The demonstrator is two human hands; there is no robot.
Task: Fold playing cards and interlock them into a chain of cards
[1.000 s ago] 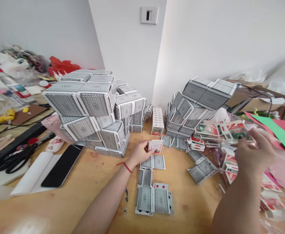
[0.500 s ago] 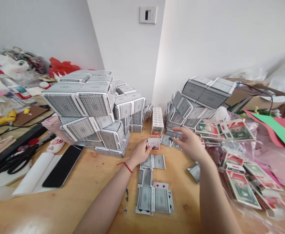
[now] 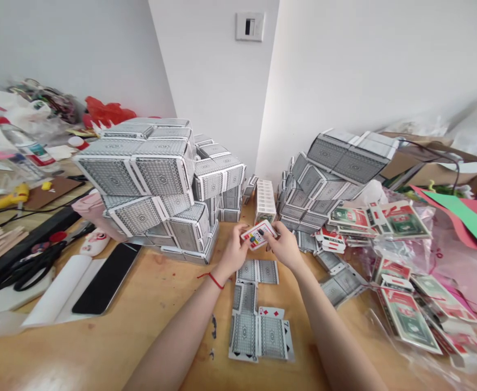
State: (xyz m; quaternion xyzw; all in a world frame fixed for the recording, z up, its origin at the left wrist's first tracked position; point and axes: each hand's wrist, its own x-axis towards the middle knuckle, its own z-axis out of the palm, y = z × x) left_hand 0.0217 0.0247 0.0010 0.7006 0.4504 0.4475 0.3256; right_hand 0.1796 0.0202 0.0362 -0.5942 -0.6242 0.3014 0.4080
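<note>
Only clear read: a 7 is showing on the corner of the card [image 3: 288, 340] at the bottom of the spread. The card [image 3: 271, 313] beside it is showing red diamonds, index not readable. The held card [image 3: 258, 234] is showing red print and coloured squares, too small to read. The green-and-red boxes [image 3: 405, 320] are carrying print too, but no brand or wording is resolving.

The left hand [image 3: 235, 251] and right hand [image 3: 285, 247] partly hide the small printed card [image 3: 258, 234]. Its print is too small to read.
</note>
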